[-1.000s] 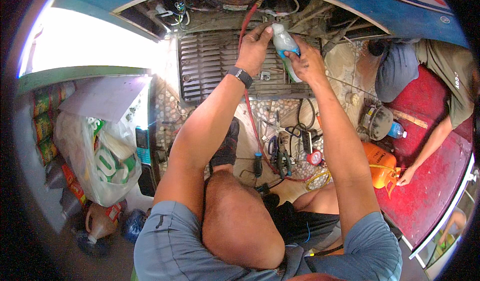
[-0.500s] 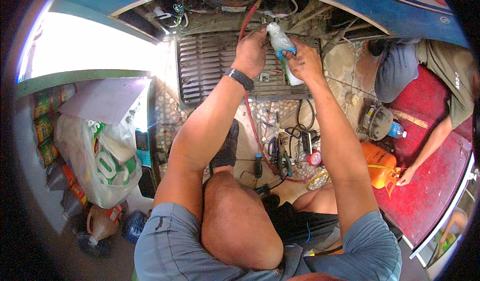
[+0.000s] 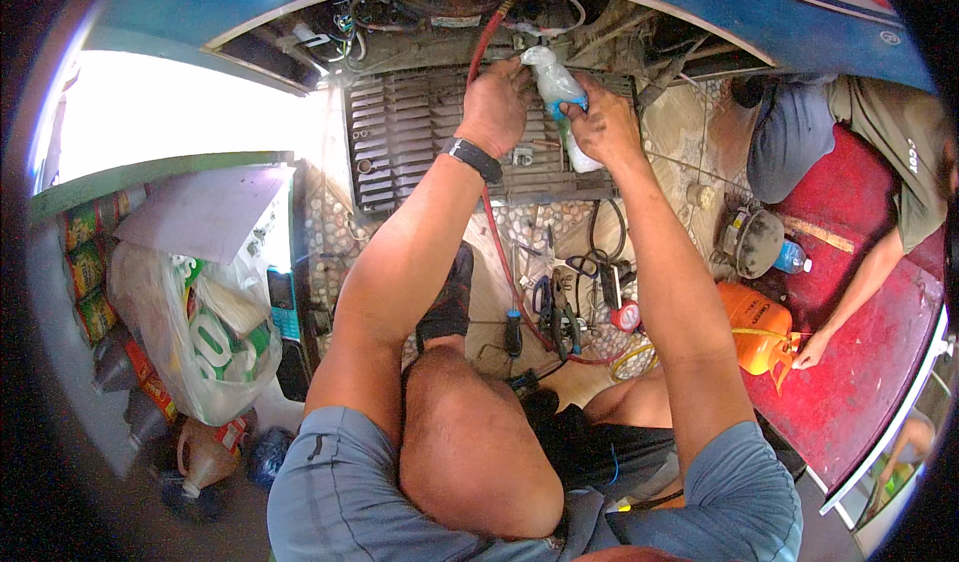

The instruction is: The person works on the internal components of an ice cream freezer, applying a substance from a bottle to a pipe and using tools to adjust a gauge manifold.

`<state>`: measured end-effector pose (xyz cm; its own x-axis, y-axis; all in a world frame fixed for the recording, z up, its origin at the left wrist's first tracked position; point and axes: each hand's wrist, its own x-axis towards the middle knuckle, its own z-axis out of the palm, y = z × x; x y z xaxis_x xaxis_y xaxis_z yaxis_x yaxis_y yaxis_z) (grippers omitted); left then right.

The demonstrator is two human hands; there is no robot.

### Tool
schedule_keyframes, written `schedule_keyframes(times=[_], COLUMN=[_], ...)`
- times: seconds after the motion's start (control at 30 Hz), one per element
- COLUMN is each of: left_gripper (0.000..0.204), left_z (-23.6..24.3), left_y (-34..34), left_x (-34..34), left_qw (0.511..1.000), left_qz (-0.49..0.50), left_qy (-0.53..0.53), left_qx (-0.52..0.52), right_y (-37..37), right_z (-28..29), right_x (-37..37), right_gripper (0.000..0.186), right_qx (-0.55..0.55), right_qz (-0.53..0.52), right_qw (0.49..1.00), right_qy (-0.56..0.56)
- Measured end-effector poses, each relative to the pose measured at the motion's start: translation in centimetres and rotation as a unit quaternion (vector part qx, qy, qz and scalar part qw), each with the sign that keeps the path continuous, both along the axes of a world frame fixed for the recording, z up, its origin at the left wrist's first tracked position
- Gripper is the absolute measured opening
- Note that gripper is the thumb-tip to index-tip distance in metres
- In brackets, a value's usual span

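My right hand (image 3: 603,124) is wrapped around a whitish plastic bottle (image 3: 557,82) with a blue band. The bottle is tilted, its top leaning up and left above a dark slatted grille (image 3: 410,127). My left hand (image 3: 494,107), with a black wristband, is at the bottle's top, its fingers curled in. Whether those fingertips grip the bottle's top or something small is hidden. A red hose (image 3: 487,42) runs down from the open machine housing (image 3: 440,37) and passes behind my left hand and wrist.
Hand tools (image 3: 559,302) and a red-rimmed gauge (image 3: 625,315) lie on the floor below the grille. At right, a co-worker's hand (image 3: 811,350) touches an orange gas cylinder (image 3: 751,312) near a round dark motor (image 3: 754,242). A stuffed plastic bag (image 3: 235,362) stands at left.
The bottle's top has moved slightly left, closer to my left fingers. My right hand keeps its hold, and the co-worker's hand stays at the cylinder.
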<state>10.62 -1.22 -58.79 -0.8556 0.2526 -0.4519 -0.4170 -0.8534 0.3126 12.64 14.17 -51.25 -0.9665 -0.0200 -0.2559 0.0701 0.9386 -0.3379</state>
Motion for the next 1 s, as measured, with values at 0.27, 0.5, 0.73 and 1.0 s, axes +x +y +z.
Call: schedule_keyframes(times=[0.27,0.5,0.73,1.0], left_gripper=[0.023,0.012,0.007,0.012], left_z=[-3.1,1.4,-1.2,-1.3], left_y=[1.2,1.0,0.7,1.3], left_x=[-2.9,-2.8,-4.1,-4.3], left_qw=[0.991,0.99,0.988,0.982], left_qz=[0.05,0.037,-0.003,0.031], left_qy=[0.022,-0.007,0.021,0.048], left_qx=[0.122,0.132,0.152,0.178], right_y=[-0.4,1.5,0.9,1.9], right_z=[-0.4,-1.8,-2.2,-2.3], right_x=[0.5,0.5,1.6,2.7], right_gripper=[0.05,0.053,0.054,0.054], right_qx=[0.016,-0.009,-0.054,-0.049], right_qz=[-0.029,-0.004,-0.024,-0.034], right_qw=[0.999,1.0,0.998,0.998], right_qy=[-0.029,0.018,-0.004,0.006])
